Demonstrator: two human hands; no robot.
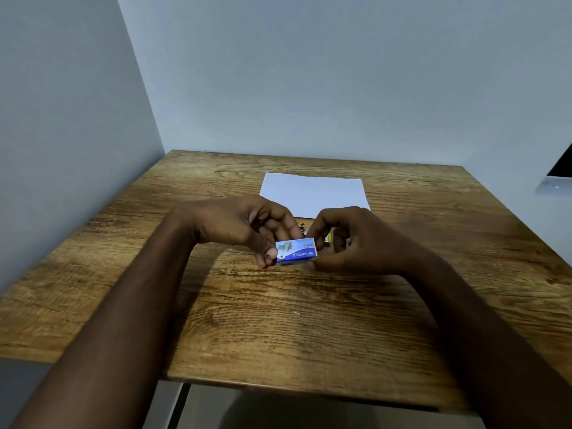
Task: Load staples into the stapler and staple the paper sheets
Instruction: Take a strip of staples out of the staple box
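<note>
A small blue and white staple box (296, 251) is held just above the wooden table (278, 320), near its middle. My left hand (244, 227) pinches the box's left end with thumb and fingers. My right hand (349, 239) grips its right end. Behind the hands lie white paper sheets (312, 191), flat on the table. Between my hands and the paper, a small part of the stapler (327, 238) shows, with metal and a yellow bit; most of it is hidden by my fingers.
Grey walls stand close at the left and the back of the table. A dark object with a pale ledge (557, 178) juts in at the right edge. The table's front edge runs below my forearms.
</note>
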